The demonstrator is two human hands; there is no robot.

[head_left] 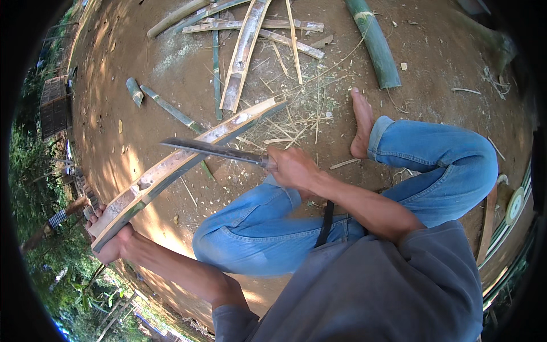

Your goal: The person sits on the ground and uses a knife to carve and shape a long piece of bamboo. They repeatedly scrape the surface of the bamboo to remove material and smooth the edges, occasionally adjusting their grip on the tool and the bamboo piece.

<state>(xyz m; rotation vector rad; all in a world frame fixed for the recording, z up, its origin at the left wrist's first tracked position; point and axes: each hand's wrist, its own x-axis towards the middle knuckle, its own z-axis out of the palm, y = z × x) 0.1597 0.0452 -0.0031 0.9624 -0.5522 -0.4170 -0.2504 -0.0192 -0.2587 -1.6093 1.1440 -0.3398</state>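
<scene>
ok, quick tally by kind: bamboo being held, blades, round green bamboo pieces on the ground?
Split bamboo slat held in the left hand: 1
Long blade in the right hand: 1
Round green bamboo pieces on the ground: 3, thick pole, short stub, thin stem
Total: 5
The loose split strips piled at the top overlap too much to count.

Bare dirt ground (131, 62) lies open left of the split bamboo slat (182, 162), between it and the short green offcut (134, 91). Passage over the slat is barred by the long blade (213, 150) lying across it. Beyond its far tip, a heap of split strips (245, 51) and loose shavings (296, 111) blocks the ground. A thick green culm (373, 43) closes the far right. The bare foot (362, 122) and bent knees hem in the near side.
</scene>
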